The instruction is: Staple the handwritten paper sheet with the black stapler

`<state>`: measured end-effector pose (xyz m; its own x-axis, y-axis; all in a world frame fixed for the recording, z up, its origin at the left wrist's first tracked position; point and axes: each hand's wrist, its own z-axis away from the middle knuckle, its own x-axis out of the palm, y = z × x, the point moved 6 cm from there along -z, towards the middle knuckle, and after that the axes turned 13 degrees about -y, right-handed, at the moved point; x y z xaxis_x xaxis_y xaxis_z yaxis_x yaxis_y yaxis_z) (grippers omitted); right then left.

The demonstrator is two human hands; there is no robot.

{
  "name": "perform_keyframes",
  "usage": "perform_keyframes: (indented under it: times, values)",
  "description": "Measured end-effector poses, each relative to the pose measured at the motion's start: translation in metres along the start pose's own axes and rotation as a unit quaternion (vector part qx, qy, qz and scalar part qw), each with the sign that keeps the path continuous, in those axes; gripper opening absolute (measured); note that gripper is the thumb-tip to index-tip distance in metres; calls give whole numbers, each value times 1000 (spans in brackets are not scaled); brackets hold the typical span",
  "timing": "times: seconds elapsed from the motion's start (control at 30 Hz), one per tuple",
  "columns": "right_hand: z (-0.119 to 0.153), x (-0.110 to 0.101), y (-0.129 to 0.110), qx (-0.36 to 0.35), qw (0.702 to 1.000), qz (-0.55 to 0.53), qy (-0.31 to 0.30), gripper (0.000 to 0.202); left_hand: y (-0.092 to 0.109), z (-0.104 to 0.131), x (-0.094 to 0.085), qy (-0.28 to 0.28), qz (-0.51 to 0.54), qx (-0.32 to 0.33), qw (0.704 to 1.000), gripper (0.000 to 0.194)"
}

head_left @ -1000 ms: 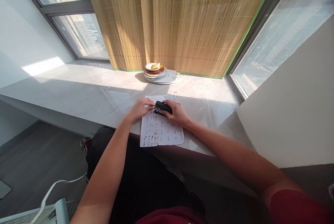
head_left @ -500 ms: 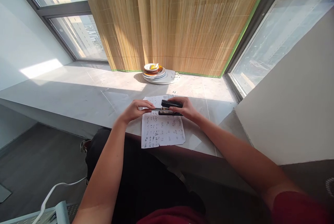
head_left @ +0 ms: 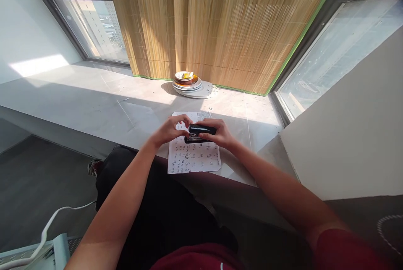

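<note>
Left hand [head_left: 170, 130], curved, has neared the stapler [head_left: 197, 129], hold unclear; right hand [head_left: 222, 132] grips it.

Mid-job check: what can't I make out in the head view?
Head view:
Black stapler, right end: hidden by the right hand.
Paper: writing too small to read.
Left hand: fingertip contact with the stapler too small to tell.
Yellow item on the plates: too small to identify.
White cable: cut off by the left edge.
</note>
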<state>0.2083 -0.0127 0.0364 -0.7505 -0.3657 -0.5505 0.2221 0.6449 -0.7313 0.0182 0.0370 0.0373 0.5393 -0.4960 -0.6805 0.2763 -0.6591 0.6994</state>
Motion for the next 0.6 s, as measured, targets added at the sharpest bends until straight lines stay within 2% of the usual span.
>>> perform_keyframes:
  times: [0.07, 0.13, 0.2, 0.23, 0.27, 0.33, 0.4, 0.47, 0.53, 0.6]
  values:
    - [1, -1, -6, -9, 1000, 5, -14, 44, 3, -1, 2, -7, -1, 10, 1000, 31]
    - [3, -12, -9, 5, 1000, 10, 5, 41, 8, -2, 1, 15, -17, 18, 1000, 31]
    - [7, -37, -6, 50, 996, 18, 77, 38, 13, -3, 1, 54, -42, 20, 997, 25]
    - [11, -52, -3, 79, 989, 25, 120, 38, 14, -4, 3, 55, -57, 21, 997, 25]
    - [16, -66, 0, 108, 982, 34, 152, 37, 13, -6, 8, 40, -76, 21, 996, 27]
    - [26, -91, 8, 159, 970, 59, 176, 38, 8, -10, 22, -35, -119, 12, 992, 32]
    - [36, -110, 17, 198, 963, 84, 164, 39, -3, -12, 34, -101, -159, -10, 982, 37]
    - [44, -120, 27, 234, 960, 102, 115, 37, -10, -13, 40, -121, -184, -27, 975, 37]
    - [51, -120, 37, 265, 957, 108, 40, 36, -8, -13, 42, -120, -201, -23, 972, 33]
    - [53, -116, 41, 267, 958, 103, -23, 36, 0, -14, 47, -128, -204, -1, 971, 33]
